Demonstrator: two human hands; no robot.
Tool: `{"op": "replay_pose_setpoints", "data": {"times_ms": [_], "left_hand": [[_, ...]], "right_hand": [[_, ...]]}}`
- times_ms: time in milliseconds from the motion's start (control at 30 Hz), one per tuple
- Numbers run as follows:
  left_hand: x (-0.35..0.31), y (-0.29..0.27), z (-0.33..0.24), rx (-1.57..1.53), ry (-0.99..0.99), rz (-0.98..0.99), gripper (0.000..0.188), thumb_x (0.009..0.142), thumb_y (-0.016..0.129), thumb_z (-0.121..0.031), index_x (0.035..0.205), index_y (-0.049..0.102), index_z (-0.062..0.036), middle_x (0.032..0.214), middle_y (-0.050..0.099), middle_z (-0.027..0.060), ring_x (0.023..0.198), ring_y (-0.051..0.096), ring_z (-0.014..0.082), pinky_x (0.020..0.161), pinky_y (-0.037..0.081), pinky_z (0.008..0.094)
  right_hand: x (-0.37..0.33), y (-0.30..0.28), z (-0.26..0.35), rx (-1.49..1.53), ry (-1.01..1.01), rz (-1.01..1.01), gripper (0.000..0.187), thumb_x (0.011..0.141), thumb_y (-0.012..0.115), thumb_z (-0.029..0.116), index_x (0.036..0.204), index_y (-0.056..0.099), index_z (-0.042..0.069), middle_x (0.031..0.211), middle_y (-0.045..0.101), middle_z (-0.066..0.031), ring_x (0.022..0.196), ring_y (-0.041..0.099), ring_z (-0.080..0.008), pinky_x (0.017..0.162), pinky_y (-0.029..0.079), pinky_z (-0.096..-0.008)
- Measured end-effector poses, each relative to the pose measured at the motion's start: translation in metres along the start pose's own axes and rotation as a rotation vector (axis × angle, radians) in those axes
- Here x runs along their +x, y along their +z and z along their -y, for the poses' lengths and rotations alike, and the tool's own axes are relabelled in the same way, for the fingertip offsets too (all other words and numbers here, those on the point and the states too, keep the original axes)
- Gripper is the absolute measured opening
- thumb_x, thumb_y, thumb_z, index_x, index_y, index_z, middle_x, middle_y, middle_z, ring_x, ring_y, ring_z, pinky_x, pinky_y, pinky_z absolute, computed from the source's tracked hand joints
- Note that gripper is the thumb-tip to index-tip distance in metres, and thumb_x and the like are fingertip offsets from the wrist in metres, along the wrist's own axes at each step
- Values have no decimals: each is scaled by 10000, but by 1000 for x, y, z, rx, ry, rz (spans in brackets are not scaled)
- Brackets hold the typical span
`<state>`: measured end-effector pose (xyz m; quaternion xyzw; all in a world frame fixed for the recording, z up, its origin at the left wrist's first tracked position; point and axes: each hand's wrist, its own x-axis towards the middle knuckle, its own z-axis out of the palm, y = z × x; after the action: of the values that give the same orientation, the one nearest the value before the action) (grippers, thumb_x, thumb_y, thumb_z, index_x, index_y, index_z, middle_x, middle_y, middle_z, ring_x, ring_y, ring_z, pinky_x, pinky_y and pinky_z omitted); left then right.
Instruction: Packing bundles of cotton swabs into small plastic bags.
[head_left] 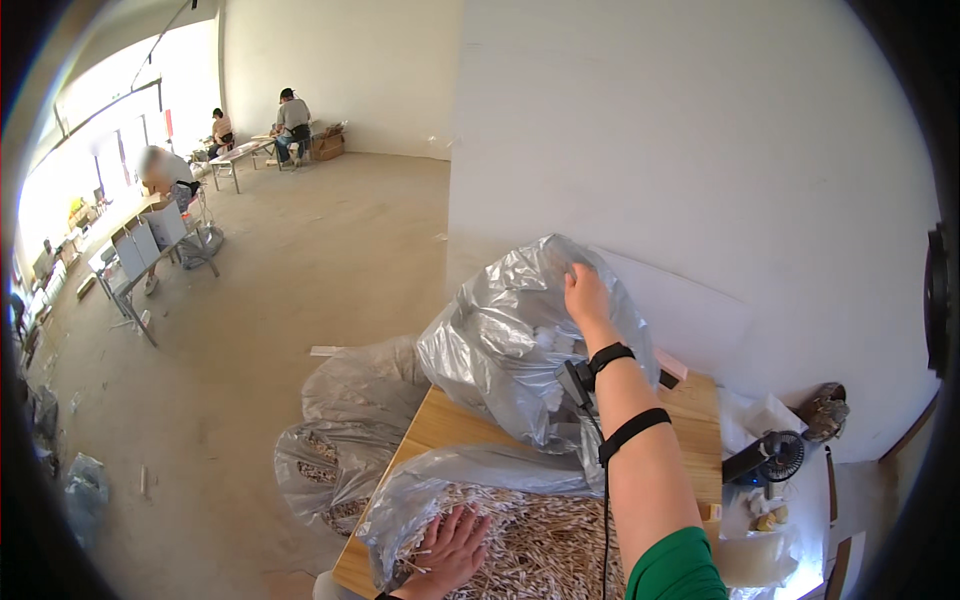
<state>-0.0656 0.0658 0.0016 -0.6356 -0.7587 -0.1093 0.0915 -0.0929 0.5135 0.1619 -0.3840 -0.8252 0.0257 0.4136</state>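
Observation:
My left hand point(452, 552) lies flat with its fingers spread on a heap of cotton swabs point(545, 535), thin sticks with white ends. The heap rests in an opened clear plastic bag point(400, 488) at the near side of a wooden table point(455, 420). Farther off, my right hand point(585, 295) is closed on the upper part of a second, puffed-up clear plastic bag point(500, 320), holding it raised. Some white things show dimly through that bag's film. A black strap and a small dark device with a cable sit on my right wrist.
More clear bags point(345, 455) with swabs stand on the floor left of the table. To the right, a small black fan point(780, 457) stands on a white surface by the wall. Several people point(293, 118) sit at tables across the room.

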Motion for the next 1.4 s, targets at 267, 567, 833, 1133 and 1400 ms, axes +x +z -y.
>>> {"op": "replay_pose_setpoints", "data": {"times_ms": [267,567,833,1133,1400], "left_hand": [[3,-2,-1,-65,-24,47,467,922,344,-278,1362,391,-126,1444,299,119,1363,204,285,1103,86,418],[-3,9,-8,-83,-38,177,485,943,289,-265,1406,297,-118,1493,180,112,1388,124,261,1119,47,392],[4,-5,-6,-13,3,25,495,843,495,-358,1307,474,-189,1416,356,53,1335,257,266,1089,105,452],[-4,6,-1,-190,11,-92,504,822,519,-279,1307,460,-155,1423,333,75,1349,212,286,1091,100,464],[-2,9,-9,-88,55,-140,512,820,515,-280,1298,454,-109,1411,326,112,1346,189,312,1088,120,510]], "right_hand": [[25,27,-3,119,61,-131,215,842,555,170,983,618,21,972,633,-182,916,592,-370,779,478,-416],[23,22,0,51,69,18,154,834,543,176,875,642,64,881,649,-132,831,605,-343,713,481,-426],[-20,-36,8,2,-159,-229,57,794,556,84,809,611,85,808,616,-89,782,594,-306,645,478,-413],[-40,-254,64,-27,-306,-258,72,818,553,110,806,576,43,805,593,-109,778,574,-317,633,461,-413],[-177,-356,86,27,-162,294,127,803,560,127,784,580,3,722,592,-156,674,578,-318,602,448,-369]]}}
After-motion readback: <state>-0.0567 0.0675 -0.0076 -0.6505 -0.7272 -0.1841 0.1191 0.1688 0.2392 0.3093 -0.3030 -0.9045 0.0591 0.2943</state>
